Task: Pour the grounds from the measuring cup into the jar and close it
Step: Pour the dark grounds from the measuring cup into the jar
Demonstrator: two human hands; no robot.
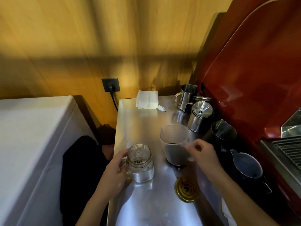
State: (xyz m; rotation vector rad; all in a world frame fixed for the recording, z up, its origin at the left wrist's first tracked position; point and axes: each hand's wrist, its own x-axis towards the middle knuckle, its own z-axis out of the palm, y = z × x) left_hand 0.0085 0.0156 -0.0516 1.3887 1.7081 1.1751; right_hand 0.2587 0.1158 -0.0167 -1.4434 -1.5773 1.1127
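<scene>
A clear glass jar (141, 163) with a handle stands open on the steel counter (138, 121), a few dark bits at its bottom. My left hand (114, 170) grips its handle on the left side. To its right stands a translucent plastic measuring cup (175, 144) with dark grounds in the bottom. My right hand (202, 154) holds the cup's handle on its right side. The jar's gold lid (187, 190) lies flat on the counter, in front of the cup and under my right forearm.
Steel milk pitchers (185, 97) and a steel container holding a funnel (200, 118) stand at the back right, dark pitchers (219, 136) beside them. A red espresso machine (252, 79) fills the right. Folded white paper (146, 100) lies at the back. A white appliance (32, 136) stands left.
</scene>
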